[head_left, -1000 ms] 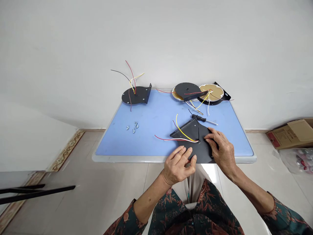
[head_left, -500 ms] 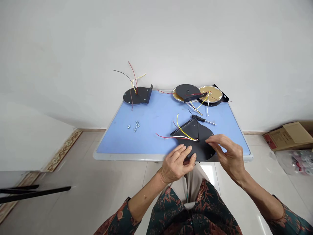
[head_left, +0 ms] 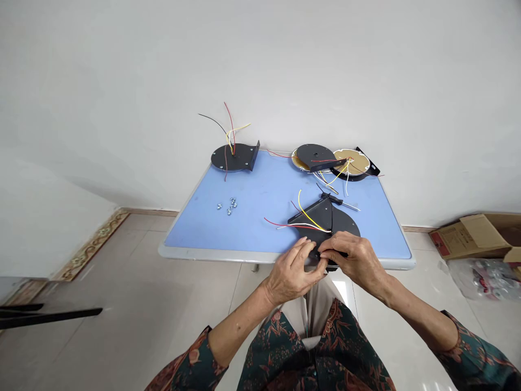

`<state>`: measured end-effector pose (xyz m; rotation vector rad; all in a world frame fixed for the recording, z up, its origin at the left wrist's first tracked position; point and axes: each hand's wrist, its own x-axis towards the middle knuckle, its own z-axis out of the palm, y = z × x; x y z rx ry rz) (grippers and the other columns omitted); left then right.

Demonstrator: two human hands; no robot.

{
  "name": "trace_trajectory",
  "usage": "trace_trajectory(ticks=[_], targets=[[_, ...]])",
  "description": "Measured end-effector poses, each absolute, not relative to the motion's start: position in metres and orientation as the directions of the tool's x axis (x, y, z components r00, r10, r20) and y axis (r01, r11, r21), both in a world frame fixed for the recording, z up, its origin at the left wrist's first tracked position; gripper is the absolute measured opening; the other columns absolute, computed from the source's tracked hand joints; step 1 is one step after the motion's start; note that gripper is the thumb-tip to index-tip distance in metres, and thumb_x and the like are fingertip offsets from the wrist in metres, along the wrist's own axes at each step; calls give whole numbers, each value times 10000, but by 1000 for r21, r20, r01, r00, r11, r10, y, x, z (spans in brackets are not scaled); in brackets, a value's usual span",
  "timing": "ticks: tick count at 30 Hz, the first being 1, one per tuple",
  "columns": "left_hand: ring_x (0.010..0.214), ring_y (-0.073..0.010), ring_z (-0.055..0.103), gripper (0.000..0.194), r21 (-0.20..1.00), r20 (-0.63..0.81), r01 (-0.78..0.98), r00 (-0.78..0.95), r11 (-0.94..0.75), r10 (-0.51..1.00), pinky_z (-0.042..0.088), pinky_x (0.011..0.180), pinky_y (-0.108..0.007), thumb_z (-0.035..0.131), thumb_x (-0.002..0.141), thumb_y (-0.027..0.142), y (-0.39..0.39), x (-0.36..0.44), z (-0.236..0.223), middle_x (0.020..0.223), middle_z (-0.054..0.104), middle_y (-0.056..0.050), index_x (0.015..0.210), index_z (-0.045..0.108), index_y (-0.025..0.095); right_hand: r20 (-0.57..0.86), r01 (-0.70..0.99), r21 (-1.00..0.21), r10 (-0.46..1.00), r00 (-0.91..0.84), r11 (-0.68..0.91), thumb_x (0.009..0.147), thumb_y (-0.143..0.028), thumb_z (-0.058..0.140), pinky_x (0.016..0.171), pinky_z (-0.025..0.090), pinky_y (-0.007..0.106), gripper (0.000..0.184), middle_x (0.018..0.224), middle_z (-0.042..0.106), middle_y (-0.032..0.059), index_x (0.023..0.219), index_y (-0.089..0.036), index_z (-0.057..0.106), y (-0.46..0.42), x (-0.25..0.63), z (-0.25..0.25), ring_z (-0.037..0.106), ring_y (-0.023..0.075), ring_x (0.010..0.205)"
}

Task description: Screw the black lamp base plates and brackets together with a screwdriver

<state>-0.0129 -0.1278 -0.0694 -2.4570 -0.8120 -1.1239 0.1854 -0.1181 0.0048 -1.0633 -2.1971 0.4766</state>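
A round black metal plate (head_left: 344, 220) with a straight bent flange lies at the table's front edge, its near rim jutting over. Yellow, white, red and black wires (head_left: 311, 221) come out of its centre hole. My left hand (head_left: 293, 272) grips the near rim, fingers on top and thumb toward the front. My right hand (head_left: 353, 256) is closed in a pinch at the plate's near edge, beside my left fingertips; whatever is between its fingers is too small to make out. Behind the plate lies a black-handled screwdriver (head_left: 337, 201).
Several small silver screws (head_left: 232, 206) lie loose on the blue table (head_left: 211, 231). At the back left stands another wired black plate (head_left: 242, 157); at the back right are a stacked black plate (head_left: 315, 155) and a tan-faced disc (head_left: 354, 161). A cardboard box (head_left: 472, 236) sits on the floor.
My right hand has moved left and down from the plate's right side to its near edge, meeting my left fingertips. My left hand keeps its grip. The view has shifted slightly.
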Motion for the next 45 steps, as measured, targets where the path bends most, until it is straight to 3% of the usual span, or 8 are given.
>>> trace_trajectory(ticks=[7,17,24,32,40,45], targets=[[1248,-313,583,328,-73,780,618,525,-783,342,598,944,-408,698,861,311,-127,-14,-69,1273,617,-180,1174,677,218,365,589,-531,792,-490,609,891,-136,698,741,526,270,92,829,762,23,866,-200,759,-113,182,9,693,158,796],[1194,-278,602,373,-107,755,580,576,-808,313,574,1003,-431,678,893,427,-123,-18,-67,1243,642,-169,1200,675,215,99,743,-492,877,-471,454,800,-57,701,682,471,247,178,760,761,0,726,-209,757,-107,171,27,686,149,728],[1198,-274,599,413,-95,763,578,565,-811,313,581,987,-439,658,914,427,-122,-17,-71,1249,641,-169,1277,644,232,42,821,-257,854,-518,510,837,-96,656,664,397,261,166,734,731,18,737,-197,742,-110,162,33,657,155,727],[1144,-268,635,314,-84,795,589,526,-804,302,588,973,-428,678,894,358,-122,-13,-69,1178,661,-157,1171,677,212,74,781,-10,779,-623,625,867,-55,598,657,315,301,188,684,666,22,763,-176,696,-119,156,33,556,148,645],[1201,-286,611,400,-68,784,576,536,-814,314,571,997,-466,635,921,325,-121,-13,-78,1258,638,-181,1308,628,223,64,774,-111,782,-620,623,864,-23,564,692,350,281,228,754,705,42,772,-170,712,-121,165,30,600,155,711],[1194,-305,611,449,-80,794,584,527,-808,303,582,973,-452,671,900,323,-122,-13,-75,1223,649,-202,1332,623,211,46,779,-66,782,-621,623,802,40,540,671,325,289,273,749,699,30,793,-176,706,-122,164,33,589,151,686]])
